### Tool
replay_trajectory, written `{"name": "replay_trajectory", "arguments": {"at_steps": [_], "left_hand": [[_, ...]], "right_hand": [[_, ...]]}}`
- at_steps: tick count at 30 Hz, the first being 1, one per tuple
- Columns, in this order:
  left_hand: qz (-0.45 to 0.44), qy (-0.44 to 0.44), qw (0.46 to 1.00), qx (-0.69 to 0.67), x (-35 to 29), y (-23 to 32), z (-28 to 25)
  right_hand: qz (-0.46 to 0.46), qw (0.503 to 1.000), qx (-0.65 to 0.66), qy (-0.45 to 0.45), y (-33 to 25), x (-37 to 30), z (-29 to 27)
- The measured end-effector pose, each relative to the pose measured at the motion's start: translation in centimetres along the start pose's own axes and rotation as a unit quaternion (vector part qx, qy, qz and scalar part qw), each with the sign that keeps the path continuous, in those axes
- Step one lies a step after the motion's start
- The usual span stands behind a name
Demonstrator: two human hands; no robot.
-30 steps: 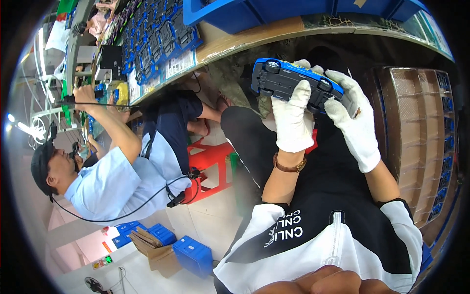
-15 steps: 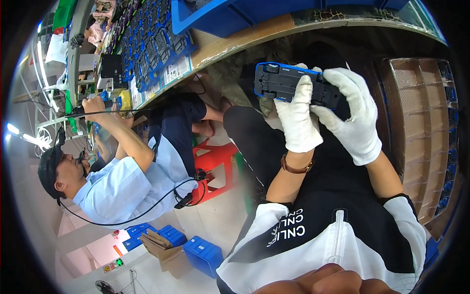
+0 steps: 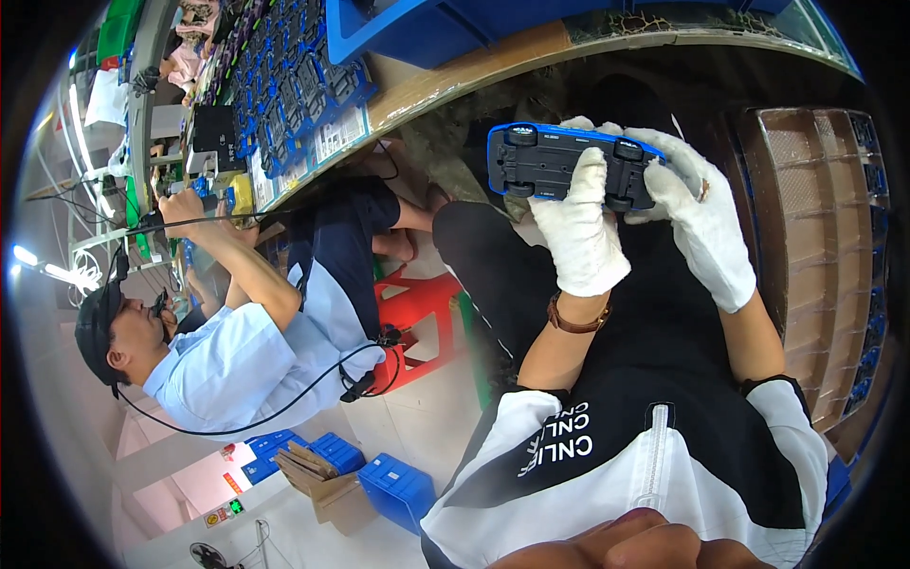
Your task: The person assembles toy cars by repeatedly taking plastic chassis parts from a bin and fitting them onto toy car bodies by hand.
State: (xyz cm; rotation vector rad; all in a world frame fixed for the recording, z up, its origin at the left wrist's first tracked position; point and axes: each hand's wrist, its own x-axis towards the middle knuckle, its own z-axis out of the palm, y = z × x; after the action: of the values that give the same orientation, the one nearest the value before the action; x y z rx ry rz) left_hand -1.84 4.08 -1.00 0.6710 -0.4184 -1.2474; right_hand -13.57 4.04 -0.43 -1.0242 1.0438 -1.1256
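Note:
A blue toy car (image 3: 548, 161) is held up in front of me, its black underside with small wheels facing me. My left hand (image 3: 580, 232), in a white glove, is closed round the car's middle, with the thumb lying across the underside. My right hand (image 3: 706, 218), also gloved in white, grips the car's right end. Its thumb rests by the wheels there, and its other fingers are partly hidden behind the car.
At right stands a brown compartmented tray (image 3: 801, 247) with blue pieces along its far side. Ahead are the workbench edge (image 3: 455, 90), a blue bin (image 3: 417, 33) and rows of blue-and-black toy car parts (image 3: 303, 90). A co-worker (image 3: 237, 351) sits at left near a red stool (image 3: 417, 318).
My right hand has shifted its hold on the car's right end, and its thumb has moved up to the wheels. More of the underside's right end shows. My left hand stays nearly in place.

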Motion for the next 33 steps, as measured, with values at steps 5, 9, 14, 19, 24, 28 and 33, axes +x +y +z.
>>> {"name": "replay_trajectory", "arguments": {"at_steps": [5,9,14,19,24,28,33], "left_hand": [[0.010,-0.010,1.000,0.006,0.1,-0.4,-0.2],[0.040,0.000,0.999,0.034,0.2,-0.8,-0.3],[0.081,0.038,0.991,0.101,0.1,-1.7,-0.2],[0.078,0.025,0.984,0.156,0.5,-1.5,-1.3],[0.008,0.015,0.998,0.064,0.9,-0.7,-1.7],[0.015,0.028,0.997,0.064,0.9,-0.5,-1.8],[0.025,0.057,0.992,0.105,1.2,-0.5,-1.8]], "right_hand": [[-0.004,0.999,0.036,0.015,1.0,-0.1,-0.2],[0.028,0.998,0.058,0.015,0.9,-0.1,0.2],[0.022,1.000,0.018,0.008,1.0,-0.2,0.3],[0.015,0.999,0.023,0.023,1.3,-0.2,0.3],[-0.002,1.000,-0.001,0.024,1.4,0.0,-0.3],[-0.035,0.998,-0.046,0.016,2.1,-0.2,-0.1],[-0.010,1.000,0.018,0.022,2.6,-0.2,0.3]]}}
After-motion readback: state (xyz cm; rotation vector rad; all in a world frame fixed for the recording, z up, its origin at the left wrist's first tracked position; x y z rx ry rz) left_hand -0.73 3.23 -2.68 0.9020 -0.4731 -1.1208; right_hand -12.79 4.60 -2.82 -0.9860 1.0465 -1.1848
